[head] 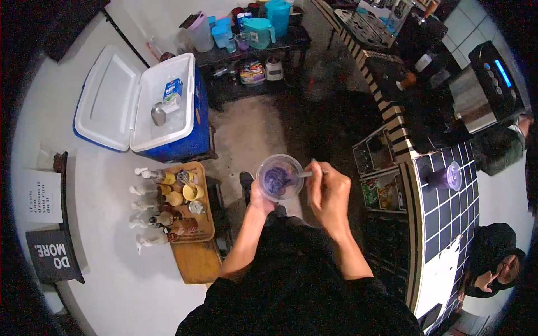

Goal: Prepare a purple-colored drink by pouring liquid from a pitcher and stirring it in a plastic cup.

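Note:
In the middle of the head view, a clear plastic cup [273, 156] with purple contents is held in my left hand [260, 201], its open top facing the camera. Just right of it, my right hand [330, 189] grips the handle of a spoon or similar thin utensil [306, 174], which reaches over the cup's rim. The utensil's far end is hidden in the purple contents.
An open blue cooler [168, 145] holds a milk carton [171, 95] and a metal scoop [158, 114]. Left stands a wooden tray [207, 210] of pump bottles. A purple drink [453, 176] stands on the tiled counter [437, 210]. Two people are beyond it. Pitchers [257, 32] stand on the far table.

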A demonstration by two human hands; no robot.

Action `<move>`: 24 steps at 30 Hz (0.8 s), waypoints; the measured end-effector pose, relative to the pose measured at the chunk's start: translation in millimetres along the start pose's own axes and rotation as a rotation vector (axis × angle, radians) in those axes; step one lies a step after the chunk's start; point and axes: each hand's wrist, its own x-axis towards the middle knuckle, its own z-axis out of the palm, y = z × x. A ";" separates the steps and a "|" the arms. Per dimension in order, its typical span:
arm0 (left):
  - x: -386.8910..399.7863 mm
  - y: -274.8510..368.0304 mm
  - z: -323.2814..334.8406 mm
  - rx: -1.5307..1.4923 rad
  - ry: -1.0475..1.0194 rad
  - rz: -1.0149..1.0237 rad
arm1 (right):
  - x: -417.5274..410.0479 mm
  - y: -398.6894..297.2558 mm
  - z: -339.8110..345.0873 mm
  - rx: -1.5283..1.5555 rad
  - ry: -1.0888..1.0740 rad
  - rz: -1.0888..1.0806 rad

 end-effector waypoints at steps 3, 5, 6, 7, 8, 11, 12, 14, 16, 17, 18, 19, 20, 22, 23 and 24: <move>4.9 -8.2 -2.3 -0.007 -0.039 -0.002 | 2.6 0.9 2.1 0.029 0.016 -0.173; 6.0 -7.6 1.0 -0.005 0.030 -0.034 | 5.0 7.2 -2.5 0.008 0.053 -0.095; 4.9 -8.1 8.6 0.013 0.039 -0.026 | 7.5 7.0 -3.9 0.063 0.065 -0.047; 5.1 -7.6 13.2 0.031 0.048 -0.018 | 8.4 8.9 -1.4 0.064 0.066 -0.048; 12.3 -7.2 7.8 -0.034 0.106 -0.138 | 8.7 12.4 3.7 0.052 0.036 -0.096; 8.9 -2.6 2.4 0.087 -0.059 -0.045 | 8.7 8.8 0.6 0.049 0.000 -0.104; 5.5 -0.1 10.0 0.135 -0.013 -0.008 | 10.1 7.1 -2.2 0.070 0.027 -0.082; 0.0 0.8 13.5 -0.005 -0.010 0.013 | 11.1 14.5 4.0 0.081 0.036 -0.084; 2.8 2.9 4.9 -0.145 -0.006 0.051 | 10.8 11.7 8.3 0.016 -0.009 -0.151; 10.7 1.6 -12.7 -0.308 -0.236 -0.002 | 10.6 6.7 6.6 -0.004 -0.036 -0.154; 14.7 1.5 -25.0 -0.468 -0.466 -0.064 | 12.0 1.2 4.6 0.034 -0.016 -0.116; 8.0 5.5 -10.9 -0.469 -0.464 -0.072 | 12.3 -0.9 1.2 0.065 0.009 -0.072; 0.7 8.1 5.2 -0.276 -0.170 -0.029 | 11.4 6.7 7.5 0.050 0.035 -0.101; 7.6 8.7 2.5 -0.115 0.131 0.007 | 11.1 7.8 13.5 0.044 -0.014 -0.185; 9.7 5.7 -6.4 -0.116 0.129 0.008 | 11.2 4.2 11.6 0.018 -0.036 -0.223; 5.8 4.9 -12.8 -0.070 -0.044 0.011 | 9.0 3.2 9.8 0.042 -0.027 -0.139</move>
